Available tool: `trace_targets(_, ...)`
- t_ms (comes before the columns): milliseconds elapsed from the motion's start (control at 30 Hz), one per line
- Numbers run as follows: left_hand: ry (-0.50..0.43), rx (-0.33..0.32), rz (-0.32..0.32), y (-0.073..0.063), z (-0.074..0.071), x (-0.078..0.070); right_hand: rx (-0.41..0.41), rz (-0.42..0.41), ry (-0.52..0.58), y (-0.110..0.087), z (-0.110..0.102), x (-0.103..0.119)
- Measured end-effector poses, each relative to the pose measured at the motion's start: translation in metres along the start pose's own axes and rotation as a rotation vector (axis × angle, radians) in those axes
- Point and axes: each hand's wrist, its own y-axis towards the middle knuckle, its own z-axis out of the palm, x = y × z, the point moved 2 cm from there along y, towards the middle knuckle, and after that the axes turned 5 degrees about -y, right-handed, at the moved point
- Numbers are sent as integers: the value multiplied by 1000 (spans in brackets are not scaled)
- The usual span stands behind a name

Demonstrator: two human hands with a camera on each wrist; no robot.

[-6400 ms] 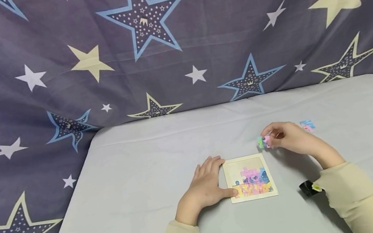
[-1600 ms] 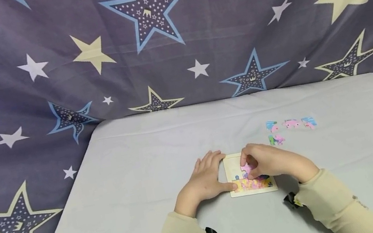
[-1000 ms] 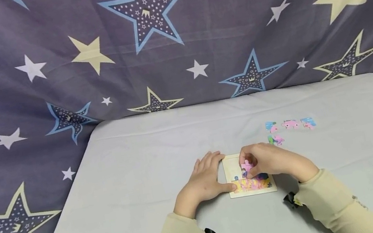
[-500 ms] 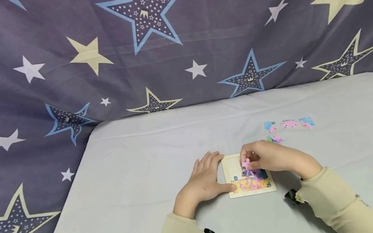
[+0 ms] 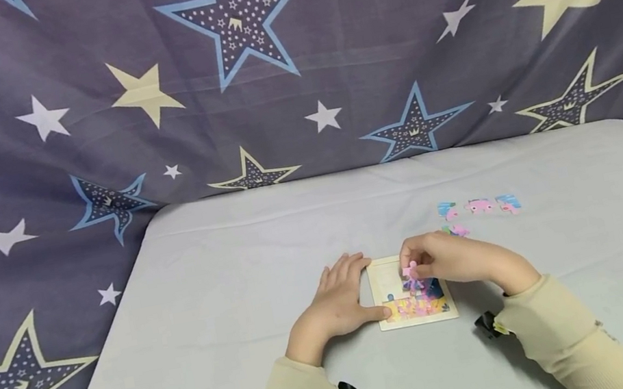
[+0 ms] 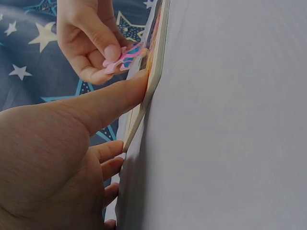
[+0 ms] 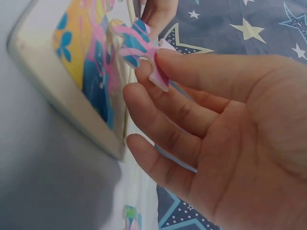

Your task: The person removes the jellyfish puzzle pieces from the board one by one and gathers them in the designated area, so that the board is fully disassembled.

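A small cream puzzle board [image 5: 378, 280] lies on the table, its lower part filled with yellow, pink and blue pieces. My left hand [image 5: 332, 309] steadies it from the left, thumb [image 6: 120, 93] on the lower left edge and fingers stretched out by the upper left corner. Over the middle of the board, my right hand [image 5: 448, 259] pinches a pink and blue jigsaw piece [image 7: 136, 40] between thumb and index finger. The piece is tilted up, its lower end close over the filled rows. In the right wrist view, the other fingers are loosely bent beside it.
Several loose jigsaw pieces lie beyond the right hand: a blue and pink one [image 5: 448, 211], a pink one with eyes [image 5: 480, 206], another blue and pink one [image 5: 509, 203]. A green and pink piece [image 5: 457, 231] is partly hidden by the hand. A star-patterned curtain [image 5: 199, 124] hangs behind.
Earlier the right hand held a green and pink piece beyond the board; that now lies among the loose ones. Over the last second the pinched piece has lifted slightly and tilted. The left hand stays put.
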Motion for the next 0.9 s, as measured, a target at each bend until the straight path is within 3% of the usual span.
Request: trace_targets(900, -5, -5, 0, -1, 0, -1, -183, 59, -66, -19, -32, -29)
